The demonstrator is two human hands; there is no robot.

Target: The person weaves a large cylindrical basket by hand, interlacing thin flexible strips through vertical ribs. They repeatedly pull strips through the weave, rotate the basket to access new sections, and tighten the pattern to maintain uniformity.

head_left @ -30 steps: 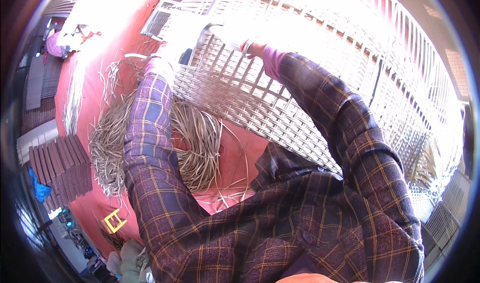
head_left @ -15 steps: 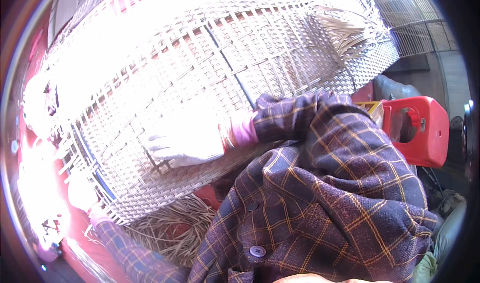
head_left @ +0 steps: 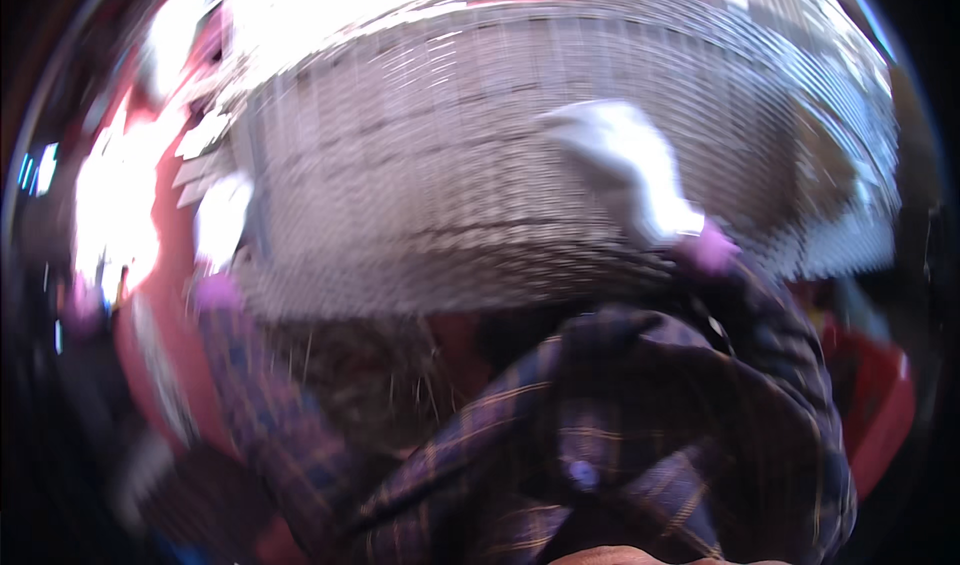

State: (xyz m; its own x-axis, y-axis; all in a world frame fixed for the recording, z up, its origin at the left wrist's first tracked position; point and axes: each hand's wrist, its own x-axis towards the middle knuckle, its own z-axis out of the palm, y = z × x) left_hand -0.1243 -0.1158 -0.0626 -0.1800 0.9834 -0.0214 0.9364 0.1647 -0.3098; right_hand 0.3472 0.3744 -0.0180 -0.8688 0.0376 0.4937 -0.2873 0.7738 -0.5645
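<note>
A large woven wicker piece (head_left: 430,155) of flat strips lies across the view in front of me, smeared by motion. My right hand (head_left: 635,170), in a white glove with a pink cuff, is over the right half of the weave; whether it touches the surface I cannot tell. At the left end of the piece is my left hand (head_left: 222,220), also white-gloved, by its edge. Blur hides the fingers of both hands. A tuft of loose strips (head_left: 830,165) shows at the right end of the weave.
A heap of loose strips (head_left: 360,365) lies below the near edge of the wicker piece. To my right stands a red plastic stool (head_left: 875,405). Strong glare washes out the upper left over a red surface (head_left: 170,355).
My right hand has moved right and farther away across the weave. The whole view has swung, so the wicker piece now lies more level. My left hand stays at its left end.
</note>
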